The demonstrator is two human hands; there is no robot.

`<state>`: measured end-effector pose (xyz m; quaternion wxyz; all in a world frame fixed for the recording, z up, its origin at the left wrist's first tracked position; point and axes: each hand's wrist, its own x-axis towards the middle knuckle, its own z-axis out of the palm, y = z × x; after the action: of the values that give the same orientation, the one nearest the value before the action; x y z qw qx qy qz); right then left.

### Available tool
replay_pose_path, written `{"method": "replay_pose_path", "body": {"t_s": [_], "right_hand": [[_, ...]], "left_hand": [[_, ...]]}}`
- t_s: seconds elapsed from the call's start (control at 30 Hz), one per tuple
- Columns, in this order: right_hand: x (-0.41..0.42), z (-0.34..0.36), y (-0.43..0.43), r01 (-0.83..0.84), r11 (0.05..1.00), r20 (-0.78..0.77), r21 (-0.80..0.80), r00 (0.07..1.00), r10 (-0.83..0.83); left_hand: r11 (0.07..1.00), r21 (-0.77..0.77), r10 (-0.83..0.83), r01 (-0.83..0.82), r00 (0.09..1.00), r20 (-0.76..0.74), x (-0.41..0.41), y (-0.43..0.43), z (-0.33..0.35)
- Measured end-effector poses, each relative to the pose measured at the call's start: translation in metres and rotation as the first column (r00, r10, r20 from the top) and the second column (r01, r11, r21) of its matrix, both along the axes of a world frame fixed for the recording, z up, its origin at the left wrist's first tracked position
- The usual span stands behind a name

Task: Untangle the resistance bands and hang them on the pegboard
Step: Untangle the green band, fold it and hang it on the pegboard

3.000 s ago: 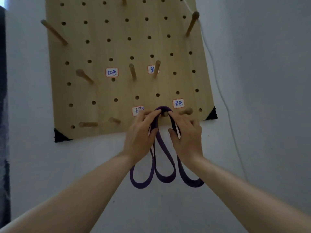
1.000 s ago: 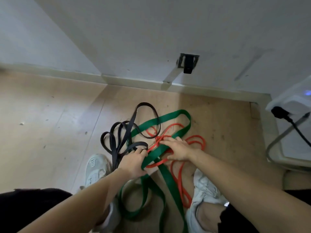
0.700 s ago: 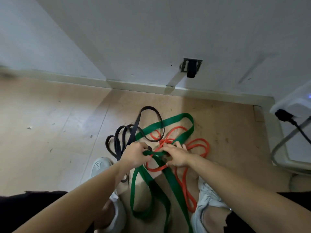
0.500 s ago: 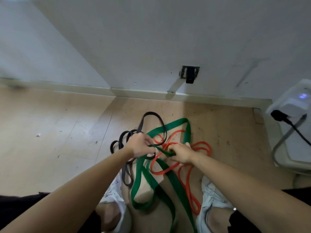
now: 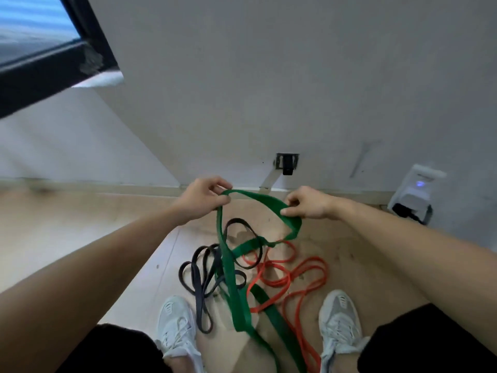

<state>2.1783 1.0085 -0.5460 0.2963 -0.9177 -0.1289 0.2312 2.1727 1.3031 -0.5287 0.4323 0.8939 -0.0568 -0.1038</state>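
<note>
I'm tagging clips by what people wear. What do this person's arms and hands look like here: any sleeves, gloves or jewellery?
Both arms are bare as far as the view shows, with no sleeve on the left arm or the right arm. The left hand and right hand are ungloved, with no ring, watch or wristband visible.

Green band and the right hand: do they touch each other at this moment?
Touching. The head view shows the right hand pinching the lifted green band with no gap; the left hand also pinches it further along.
</note>
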Motion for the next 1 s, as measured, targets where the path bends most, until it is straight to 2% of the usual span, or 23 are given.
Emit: {"method": "replay_pose_path", "body": {"t_s": [0.17, 0.33, 0.47, 0.53, 0.63, 0.8, 0.87, 1.0], "right_hand": [[0.008, 0.090, -0.010, 0.099, 0.967, 0.032, 0.236, 0.993, -0.110], [-0.001, 0.164, -0.011, 0.088, 0.900, 0.117, 0.426, 0.981, -0.152], [-0.002, 0.210, -0.013, 0.043, 0.883, 0.262, 0.468, 0.947, -0.185], [0.002, 0.225, -0.015, 0.027, 0.866, 0.343, 0.498, 0.912, -0.225], [0.006, 0.237, -0.018, 0.020, 0.838, 0.414, 0.546, 0.863, -0.291], [0.011, 0.244, -0.023, 0.081, 0.784, 0.427, 0.616, 0.802, -0.418], [0.012, 0.244, -0.023, 0.101, 0.733, 0.432, 0.672, 0.751, -0.499], [0.013, 0.254, -0.026, 0.116, 0.570, 0.409, 0.814, 0.582, -0.703]], "left_hand": [[0.993, -0.120, 0.034, -0.021, 0.993, 0.110, 0.014, -0.006, 0.067], [0.990, -0.138, 0.017, 0.018, 0.969, 0.247, 0.028, -0.006, 0.120], [0.976, -0.216, 0.034, 0.036, 0.950, 0.312, 0.036, -0.020, 0.145], [0.968, -0.247, 0.029, 0.046, 0.956, 0.291, 0.040, -0.028, 0.150], [0.966, -0.225, -0.081, 0.131, 0.972, 0.219, 0.041, -0.037, 0.143], [0.953, -0.170, -0.243, 0.252, 0.967, 0.071, 0.039, -0.056, 0.107], [0.937, -0.154, -0.315, 0.314, 0.949, 0.016, 0.039, -0.065, 0.097], [0.895, -0.206, -0.419, 0.396, 0.904, -0.085, 0.029, -0.087, 0.084]]}}
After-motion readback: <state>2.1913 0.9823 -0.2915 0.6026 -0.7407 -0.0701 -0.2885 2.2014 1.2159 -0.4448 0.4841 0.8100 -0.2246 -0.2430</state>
